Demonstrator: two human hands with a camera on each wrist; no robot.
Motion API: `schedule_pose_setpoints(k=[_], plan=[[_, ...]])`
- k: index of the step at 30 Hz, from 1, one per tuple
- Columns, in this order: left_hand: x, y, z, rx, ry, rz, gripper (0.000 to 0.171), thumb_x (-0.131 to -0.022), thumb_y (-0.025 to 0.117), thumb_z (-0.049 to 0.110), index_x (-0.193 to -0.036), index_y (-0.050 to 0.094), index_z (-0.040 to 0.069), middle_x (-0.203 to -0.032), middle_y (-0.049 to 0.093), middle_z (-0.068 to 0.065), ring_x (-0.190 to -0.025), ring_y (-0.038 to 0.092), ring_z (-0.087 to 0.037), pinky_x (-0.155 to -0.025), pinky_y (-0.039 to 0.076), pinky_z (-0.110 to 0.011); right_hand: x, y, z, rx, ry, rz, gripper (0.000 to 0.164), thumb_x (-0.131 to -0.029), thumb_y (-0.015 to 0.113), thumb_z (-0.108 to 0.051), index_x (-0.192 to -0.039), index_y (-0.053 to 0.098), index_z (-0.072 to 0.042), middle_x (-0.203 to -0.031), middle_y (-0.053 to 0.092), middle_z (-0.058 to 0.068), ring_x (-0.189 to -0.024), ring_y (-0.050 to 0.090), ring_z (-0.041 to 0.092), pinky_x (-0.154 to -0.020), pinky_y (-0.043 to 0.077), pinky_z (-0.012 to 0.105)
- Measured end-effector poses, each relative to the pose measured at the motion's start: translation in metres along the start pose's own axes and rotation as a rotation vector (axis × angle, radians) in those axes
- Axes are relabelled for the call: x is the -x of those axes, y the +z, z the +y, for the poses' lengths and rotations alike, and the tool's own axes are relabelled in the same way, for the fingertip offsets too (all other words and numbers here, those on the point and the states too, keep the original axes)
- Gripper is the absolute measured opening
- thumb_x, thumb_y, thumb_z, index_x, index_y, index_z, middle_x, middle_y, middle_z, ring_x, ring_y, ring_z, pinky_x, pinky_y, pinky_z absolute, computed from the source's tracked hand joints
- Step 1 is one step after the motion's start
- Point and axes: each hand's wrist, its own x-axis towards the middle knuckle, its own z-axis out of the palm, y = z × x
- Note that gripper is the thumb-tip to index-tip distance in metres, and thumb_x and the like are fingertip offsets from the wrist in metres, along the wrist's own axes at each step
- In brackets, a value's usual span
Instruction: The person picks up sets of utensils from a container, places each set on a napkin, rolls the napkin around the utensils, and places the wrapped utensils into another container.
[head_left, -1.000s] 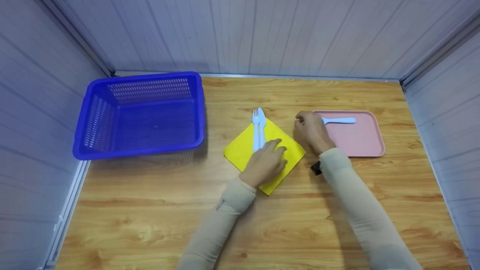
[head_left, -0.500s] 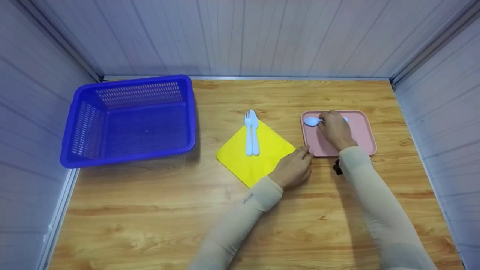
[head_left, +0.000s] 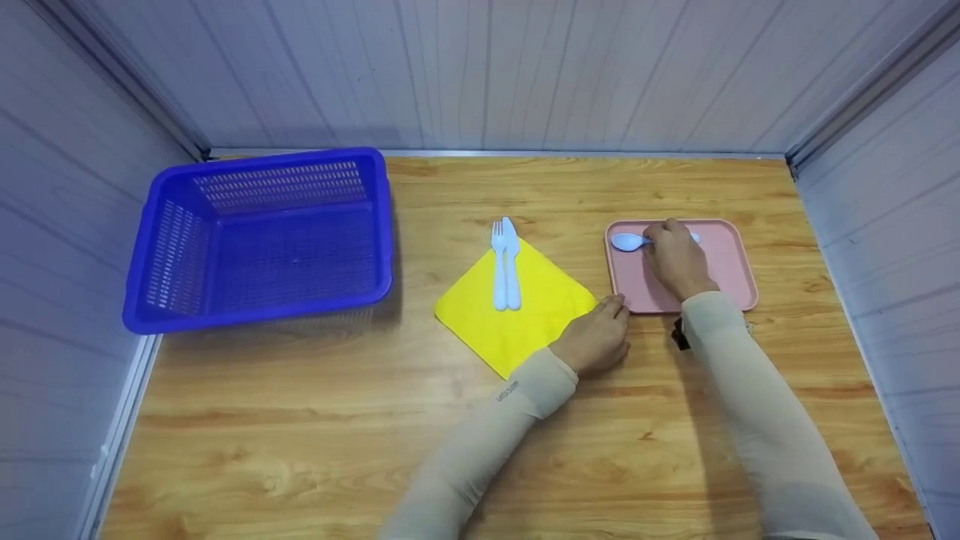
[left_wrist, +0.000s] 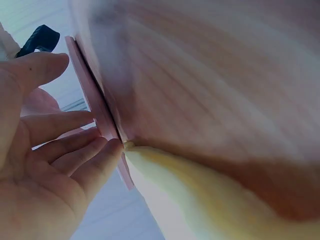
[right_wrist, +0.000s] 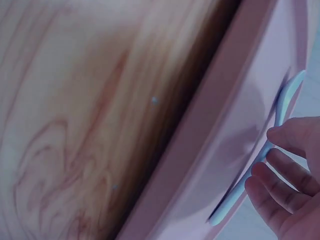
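Observation:
A light-blue plastic spoon (head_left: 628, 241) lies along the far part of the pink tray (head_left: 731, 277), its bowl toward the left. My right hand (head_left: 676, 259) pinches its handle between thumb and fingertips, as the right wrist view shows with the spoon (right_wrist: 232, 202) low over the tray floor. With straight fingers my left hand (head_left: 592, 334) touches the tray's near left corner; in the left wrist view those fingers (left_wrist: 102, 165) meet the pink rim. Beneath the left hand lies the right corner of a yellow napkin (head_left: 517, 337). A light-blue fork (head_left: 499, 274) and knife (head_left: 512, 270) rest side by side on that napkin.
At the back left stands a blue plastic basket (head_left: 259, 316) with slotted sides. Pale panel walls enclose the wooden table (head_left: 315, 442) at the back, left and right.
My left hand has moved right from over the napkin to the tray's near left corner. My right hand has shifted right, from the spoon's bowl end to its handle. The head view has tilted slightly.

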Motion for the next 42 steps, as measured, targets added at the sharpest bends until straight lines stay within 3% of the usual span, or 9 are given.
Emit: schedule_pose_setpoints(k=[9, 16, 20, 23, 27, 32, 37, 42], plan=[[0.0, -0.002, 0.001, 0.017, -0.01, -0.03, 0.059, -0.1, 0.057, 0.033, -0.147, 0.045, -0.001, -0.153, 0.04, -0.015, -0.143, 0.035, -0.023, -0.113, 0.029, -0.025, -0.003, 0.001, 0.002, 0.072, 0.012, -0.035, 0.027, -0.099, 0.05, 0.009, -0.117, 0.069, 0.004, -0.112, 0.054, 0.03, -0.105, 0.054, 0.048, -0.081, 0.05, 0.061], [0.011, -0.008, -0.006, 0.053, 0.0, -0.007, 0.062, -0.1, 0.058, 0.035, -0.149, 0.043, -0.001, -0.156, 0.037, -0.017, -0.144, 0.034, -0.028, -0.116, 0.025, -0.029, -0.004, -0.003, 0.0, 0.169, -0.048, 0.05, 0.026, -0.095, 0.054, 0.008, -0.111, 0.072, -0.001, -0.107, 0.066, 0.027, -0.097, 0.061, 0.05, -0.084, 0.048, 0.062], [0.027, -0.015, -0.017, 0.047, -0.017, 0.085, 0.055, -0.099, 0.06, 0.032, -0.144, 0.051, 0.001, -0.153, 0.039, -0.022, -0.139, 0.039, -0.036, -0.113, 0.034, -0.037, -0.003, -0.007, -0.011, 0.142, -0.053, 0.087, 0.026, -0.096, 0.055, 0.006, -0.114, 0.071, -0.001, -0.104, 0.067, 0.027, -0.091, 0.063, 0.049, -0.081, 0.049, 0.062], [0.041, -0.021, -0.03, 0.044, -0.065, 0.151, 0.049, -0.098, 0.061, 0.03, -0.14, 0.056, 0.004, -0.151, 0.041, -0.024, -0.136, 0.042, -0.039, -0.108, 0.04, -0.042, -0.004, -0.009, -0.025, 0.145, -0.063, 0.091, 0.025, -0.096, 0.055, 0.005, -0.115, 0.071, 0.0, -0.102, 0.067, 0.028, -0.087, 0.063, 0.048, -0.076, 0.05, 0.061], [0.063, -0.026, -0.049, 0.033, -0.149, 0.181, 0.048, -0.098, 0.063, 0.032, -0.139, 0.058, 0.007, -0.151, 0.041, -0.023, -0.136, 0.042, -0.041, -0.105, 0.044, -0.045, -0.007, -0.009, -0.049, 0.13, -0.069, 0.099, 0.02, -0.097, 0.06, -0.005, -0.114, 0.07, 0.001, -0.097, 0.066, 0.026, -0.083, 0.064, 0.045, -0.073, 0.051, 0.058], [0.098, -0.024, -0.076, 0.043, -0.24, 0.216, 0.047, -0.095, 0.068, 0.029, -0.135, 0.06, 0.005, -0.146, 0.045, -0.025, -0.132, 0.044, -0.045, -0.104, 0.044, -0.049, -0.009, -0.007, -0.086, -0.079, 0.007, 0.015, 0.023, -0.098, 0.063, -0.013, -0.112, 0.068, 0.004, -0.099, 0.065, 0.022, -0.083, 0.063, 0.035, -0.071, 0.054, 0.048], [0.132, -0.011, -0.098, 0.039, -0.275, 0.285, 0.041, -0.09, 0.071, 0.018, -0.127, 0.063, 0.0, -0.135, 0.051, -0.031, -0.124, 0.048, -0.052, -0.104, 0.042, -0.053, -0.013, 0.004, -0.117, -0.269, 0.095, -0.085, 0.026, -0.098, 0.06, -0.014, -0.114, 0.067, 0.005, -0.103, 0.067, 0.019, -0.083, 0.065, 0.027, -0.068, 0.057, 0.039], [0.148, -0.004, -0.109, 0.047, -0.315, 0.268, 0.038, -0.088, 0.073, 0.016, -0.12, 0.064, -0.003, -0.13, 0.053, -0.032, -0.121, 0.05, -0.051, -0.105, 0.043, -0.052, -0.015, 0.024, -0.14, -0.314, 0.168, -0.137, 0.03, -0.097, 0.061, -0.022, -0.114, 0.068, 0.001, -0.098, 0.069, 0.013, -0.078, 0.064, 0.022, -0.066, 0.055, 0.033]])
